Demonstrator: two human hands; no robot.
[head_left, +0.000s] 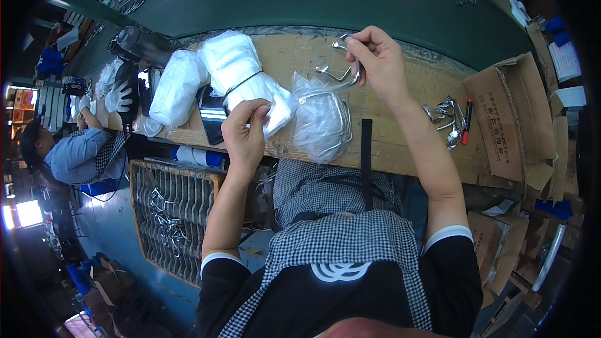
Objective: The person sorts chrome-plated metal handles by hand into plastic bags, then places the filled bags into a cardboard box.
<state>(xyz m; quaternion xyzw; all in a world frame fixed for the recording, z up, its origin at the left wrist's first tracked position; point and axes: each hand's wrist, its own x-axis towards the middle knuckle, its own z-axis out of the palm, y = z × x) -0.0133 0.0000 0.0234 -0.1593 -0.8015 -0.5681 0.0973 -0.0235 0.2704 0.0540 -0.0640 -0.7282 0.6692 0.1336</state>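
My right hand (380, 66) is raised over the cardboard-covered bench, fingers closed around a shiny bent metal piece (357, 75). Other bent metal pieces (338, 74) lie beside and below it. My left hand (245, 128) is pinched shut in front of a stack of clear plastic bags (275, 109); whether a bag edge is between its fingertips is hidden. Between my hands sits a clear plastic bag (322, 122) with bent metal pieces in it. A dark band circles the white plastic bundle (235, 69) behind the stack.
A dark phone (213, 116) and another white bundle (177, 87) lie left. Small metal parts (444, 112), a red-black marker (467, 122) and an open carton (510, 122) stand right. A slatted crate (172, 213) holds metal pieces. A co-worker (81, 147) sits far left.
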